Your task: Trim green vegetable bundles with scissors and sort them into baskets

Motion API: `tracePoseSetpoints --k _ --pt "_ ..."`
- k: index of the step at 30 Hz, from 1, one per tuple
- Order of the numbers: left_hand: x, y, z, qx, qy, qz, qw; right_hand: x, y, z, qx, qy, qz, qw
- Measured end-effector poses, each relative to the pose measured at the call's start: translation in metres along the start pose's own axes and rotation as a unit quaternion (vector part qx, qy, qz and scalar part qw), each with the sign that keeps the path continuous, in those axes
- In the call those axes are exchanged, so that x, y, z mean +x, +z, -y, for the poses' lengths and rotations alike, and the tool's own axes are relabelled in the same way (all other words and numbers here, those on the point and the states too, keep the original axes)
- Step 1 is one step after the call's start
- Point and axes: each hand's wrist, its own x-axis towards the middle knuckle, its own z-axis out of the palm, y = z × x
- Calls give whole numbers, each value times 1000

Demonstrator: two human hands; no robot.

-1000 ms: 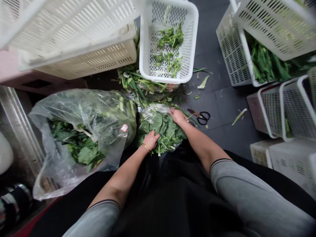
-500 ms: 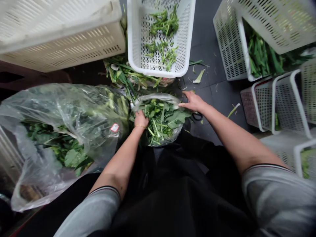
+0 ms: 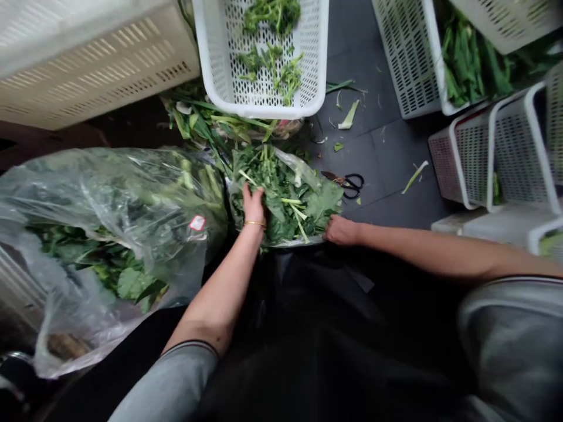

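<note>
A clear plastic bag (image 3: 317, 240) full of cut leafy greens (image 3: 285, 205) stands in front of me. My left hand (image 3: 254, 206) rests on the greens at the bag's left side, thumb and fingers apart, nothing held. At the near right corner, my right hand (image 3: 341, 230) is closed around the bag's edge. Black-handled scissors (image 3: 350, 185) lie on the floor just beyond that hand. To my left is a larger clear plastic bag (image 3: 149, 193) with leafy stalks inside and a small red-edged label.
A white perforated basket (image 3: 264, 111) holding a few green sprigs stands ahead, above a heap of trimmings (image 3: 206, 126). A large cream crate (image 3: 109, 76) is at upper left. Several white baskets (image 3: 466, 170) are on the right, one with long green leaves (image 3: 475, 64). Scraps lie on the dark tiled floor (image 3: 396, 152).
My right hand has moved nearer to me and closed on the bag's edge, uncovering the scissors. The bag's opening has spread and shifted. My left hand has turned, its fingers now apart.
</note>
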Motion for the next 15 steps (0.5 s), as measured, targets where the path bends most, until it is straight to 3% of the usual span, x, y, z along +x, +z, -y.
tracePoseSetpoints --k 3,6,8,11,13,15 --pt "-36 26 -18 4 76 76 994 -14 -25 16 21 -49 -86 995" --pt "-56 29 -22 73 146 164 973 -16 -45 28 18 -59 -137 989" --pt "-57 14 -16 115 166 203 958 -16 -47 30 21 -87 -122 989" --pt "-45 -29 1 94 199 234 947 -19 -39 27 7 -92 -81 992" --pt "-34 -59 16 43 179 199 963 -18 -38 26 -11 -77 -85 993" --pt "-25 -82 30 37 68 116 990 -13 -46 27 -21 -76 -106 991"
